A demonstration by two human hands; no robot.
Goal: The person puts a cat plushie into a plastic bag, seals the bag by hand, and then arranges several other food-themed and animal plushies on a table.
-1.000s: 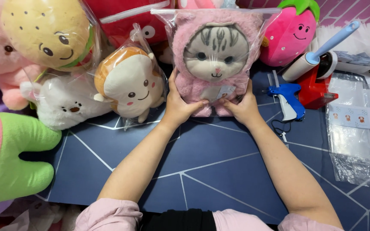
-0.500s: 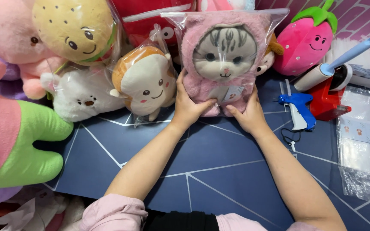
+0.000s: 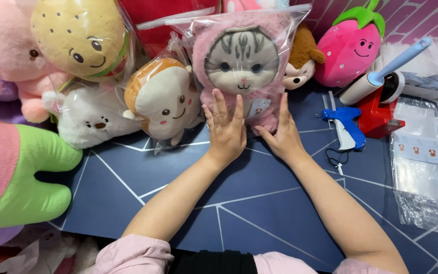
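Note:
A grey cat plush in a pink hooded suit (image 3: 243,66), sealed in a clear plastic bag, stands upright at the back of the dark blue mat (image 3: 259,203). My left hand (image 3: 226,129) lies flat with fingers spread against the bag's lower front. My right hand (image 3: 281,134) presses the bag's lower right side, fingers pointing up. Neither hand grips the bag; both rest against it.
Bagged plush toys crowd the left: a bread-shaped one (image 3: 163,99), a white one (image 3: 89,119), a burger (image 3: 82,35), and a green and pink plush (image 3: 21,167). A strawberry plush (image 3: 351,45), lint roller (image 3: 381,73), blue tagging gun (image 3: 348,127), red tape dispenser (image 3: 378,114) and clear bags (image 3: 424,162) lie right.
The bagged cat plush was held by its base in both hands; now it stands back among the toys and my hands have opened flat against its front.

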